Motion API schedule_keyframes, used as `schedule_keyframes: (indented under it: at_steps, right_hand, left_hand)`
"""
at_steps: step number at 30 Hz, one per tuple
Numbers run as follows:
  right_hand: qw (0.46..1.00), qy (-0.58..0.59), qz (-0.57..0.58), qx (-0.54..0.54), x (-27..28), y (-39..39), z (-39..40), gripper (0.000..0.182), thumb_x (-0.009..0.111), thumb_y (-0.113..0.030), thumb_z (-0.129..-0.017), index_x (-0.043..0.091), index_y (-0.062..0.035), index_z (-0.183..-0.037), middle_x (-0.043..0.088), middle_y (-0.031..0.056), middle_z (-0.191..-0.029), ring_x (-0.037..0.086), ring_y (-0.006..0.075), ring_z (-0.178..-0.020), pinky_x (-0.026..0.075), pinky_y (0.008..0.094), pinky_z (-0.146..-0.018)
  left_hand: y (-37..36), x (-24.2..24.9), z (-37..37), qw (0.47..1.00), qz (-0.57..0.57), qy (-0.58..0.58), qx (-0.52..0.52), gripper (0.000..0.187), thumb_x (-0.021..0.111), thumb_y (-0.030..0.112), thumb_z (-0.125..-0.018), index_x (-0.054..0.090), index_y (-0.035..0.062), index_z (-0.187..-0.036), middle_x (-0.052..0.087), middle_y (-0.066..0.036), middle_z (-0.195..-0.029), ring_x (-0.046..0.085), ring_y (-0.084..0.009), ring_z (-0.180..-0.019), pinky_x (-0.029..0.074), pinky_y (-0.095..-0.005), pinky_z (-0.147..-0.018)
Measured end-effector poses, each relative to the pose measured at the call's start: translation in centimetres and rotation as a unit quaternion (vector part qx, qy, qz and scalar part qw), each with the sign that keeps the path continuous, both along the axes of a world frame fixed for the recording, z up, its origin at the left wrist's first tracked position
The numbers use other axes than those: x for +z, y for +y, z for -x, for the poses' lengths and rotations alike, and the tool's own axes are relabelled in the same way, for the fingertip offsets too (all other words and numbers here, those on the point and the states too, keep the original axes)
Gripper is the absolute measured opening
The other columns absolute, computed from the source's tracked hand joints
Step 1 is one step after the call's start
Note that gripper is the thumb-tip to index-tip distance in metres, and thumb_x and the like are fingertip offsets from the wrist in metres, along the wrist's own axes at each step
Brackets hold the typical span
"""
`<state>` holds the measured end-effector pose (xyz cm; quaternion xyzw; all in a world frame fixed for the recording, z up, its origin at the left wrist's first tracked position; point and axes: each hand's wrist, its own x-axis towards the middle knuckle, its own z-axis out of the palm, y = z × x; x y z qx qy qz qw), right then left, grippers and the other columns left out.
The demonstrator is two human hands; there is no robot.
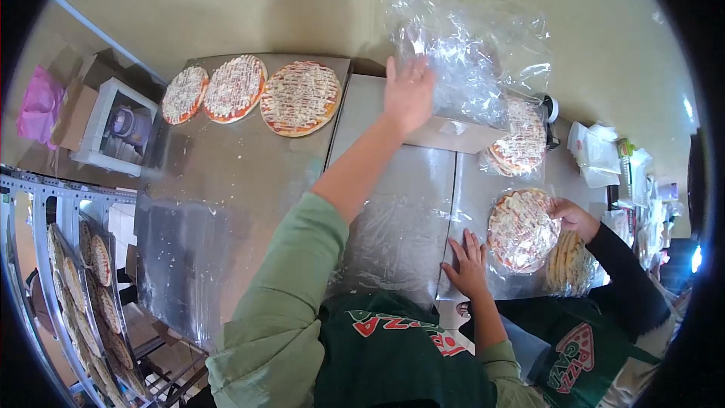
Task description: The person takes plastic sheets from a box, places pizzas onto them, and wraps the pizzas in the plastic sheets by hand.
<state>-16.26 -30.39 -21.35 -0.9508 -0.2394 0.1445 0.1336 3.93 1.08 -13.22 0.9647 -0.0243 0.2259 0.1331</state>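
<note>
Along the tabletop's [234, 181] far edge, toward its left corner, the three pizzas [300, 99] show white shreds over orange-red sauce, crossed by thin brownish stripes inside pale tan rims, against the tabletop's brownish-grey metal. The person's sleeve [283, 272] is plain sage green, and the apron [393, 355] at the near edge is dark green with red-and-white lettering. Near the right corner, the co-worker's sleeve [630, 279] is black, and a cardboard box [453, 134] by the far edge is plain brown.

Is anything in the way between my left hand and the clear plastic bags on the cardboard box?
Nothing visible stands between your left hand and the clear plastic bags; its fingers are right at their left edge, over the cardboard box.
</note>
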Motion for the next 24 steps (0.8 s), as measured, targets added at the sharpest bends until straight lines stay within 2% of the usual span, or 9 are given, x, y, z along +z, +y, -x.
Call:
schedule_keyframes:
  at_steps: [4,7,10,12,14,15,16,21,24]
  right_hand:
    - [1.000,-0.005,0.000,0.010,-0.2,-0.3,-0.2,0.063,0.066,-0.037,-0.072,0.043,-0.0226,-0.129,0.022,0.0131,-0.143,0.019,0.0328,-0.132,0.014,0.0543,-0.104]
    - [1.000,-0.013,0.002,0.016,-0.5,-0.6,-0.1,0.062,0.064,-0.038,-0.073,0.043,-0.0219,-0.129,0.023,0.0138,-0.142,0.021,0.0335,-0.131,0.014,0.0549,-0.104]
    - [0.999,-0.010,-0.014,0.029,-0.1,-0.6,-0.2,0.061,0.064,-0.038,-0.073,0.044,-0.0213,-0.127,0.023,0.0135,-0.142,0.022,0.0332,-0.130,0.014,0.0546,-0.103]
    - [0.999,-0.008,-0.027,0.032,-0.1,-1.0,-0.4,0.060,0.064,-0.038,-0.072,0.044,-0.0210,-0.127,0.023,0.0133,-0.142,0.021,0.0328,-0.130,0.014,0.0544,-0.104]
    - [0.999,-0.010,-0.030,0.039,-0.2,-1.2,-0.5,0.059,0.064,-0.036,-0.072,0.045,-0.0207,-0.126,0.023,0.0131,-0.142,0.022,0.0322,-0.130,0.015,0.0537,-0.104]
    - [0.998,-0.015,-0.031,0.043,0.0,-1.3,-0.5,0.059,0.064,-0.035,-0.072,0.045,-0.0207,-0.126,0.024,0.0131,-0.142,0.022,0.0322,-0.130,0.015,0.0536,-0.104]
    - [0.998,-0.020,-0.030,0.049,0.3,-1.4,-0.5,0.059,0.064,-0.035,-0.072,0.045,-0.0207,-0.126,0.024,0.0132,-0.142,0.022,0.0322,-0.130,0.015,0.0535,-0.104]
    - [0.997,-0.057,-0.042,0.018,1.5,-1.1,-0.4,0.055,0.063,-0.028,-0.073,0.046,-0.0197,-0.125,0.029,0.0137,-0.138,0.027,0.0339,-0.126,0.021,0.0501,-0.101]
    - [0.996,-0.080,-0.024,-0.040,1.3,-0.9,0.5,0.055,0.063,-0.025,-0.073,0.046,-0.0189,-0.125,0.032,0.0141,-0.135,0.029,0.0340,-0.124,0.024,0.0486,-0.100]
  left_hand:
    - [-1.3,0.7,-2.6,0.954,-0.023,0.294,-0.050,0.063,0.041,0.057,-0.081,0.059,0.0054,-0.111,0.048,-0.016,-0.124,0.033,-0.0296,-0.125,-0.004,-0.0571,-0.104]
    - [-1.6,2.1,-3.5,0.931,-0.012,0.363,-0.035,0.064,0.040,0.061,-0.080,0.063,0.0058,-0.103,0.052,-0.015,-0.120,0.035,-0.0274,-0.125,-0.002,-0.0577,-0.103]
    - [-1.1,2.5,-2.0,0.938,0.007,0.347,-0.027,0.054,0.043,0.056,-0.082,0.064,0.0090,-0.097,0.053,-0.013,-0.119,0.040,-0.0256,-0.122,-0.003,-0.0588,-0.102]
    - [0.2,1.2,2.9,0.976,0.216,-0.010,-0.041,0.048,0.041,0.049,-0.087,0.064,0.0066,-0.088,0.056,-0.012,-0.114,0.045,-0.0233,-0.116,0.010,-0.0549,-0.102]
    - [3.6,-0.3,6.8,0.812,0.561,-0.160,0.029,0.033,0.046,0.037,-0.087,0.061,0.0086,-0.093,0.055,-0.010,-0.114,0.051,-0.0197,-0.105,0.026,-0.0422,-0.100]
    - [7.1,-3.2,8.6,0.680,0.691,-0.169,0.178,0.042,0.044,0.038,-0.087,0.051,0.0079,-0.115,0.048,-0.010,-0.123,0.036,-0.0223,-0.121,0.019,-0.0453,-0.103]
    - [8.9,-3.8,10.0,0.570,0.755,-0.212,0.246,0.050,0.042,0.046,-0.086,0.045,0.0092,-0.120,0.049,-0.006,-0.121,0.044,-0.0204,-0.110,0.033,-0.0396,-0.092]
    - [15.3,-6.7,12.7,0.215,0.900,-0.158,0.345,0.088,0.025,0.073,-0.079,0.035,0.0013,-0.129,0.036,-0.011,-0.132,0.038,-0.0243,-0.116,0.029,-0.0473,-0.094]
    - [16.8,-9.2,12.9,0.276,0.922,-0.129,0.239,0.096,0.020,0.079,-0.073,0.030,0.0043,-0.133,0.030,-0.013,-0.136,0.031,-0.0269,-0.123,0.024,-0.0483,-0.100]
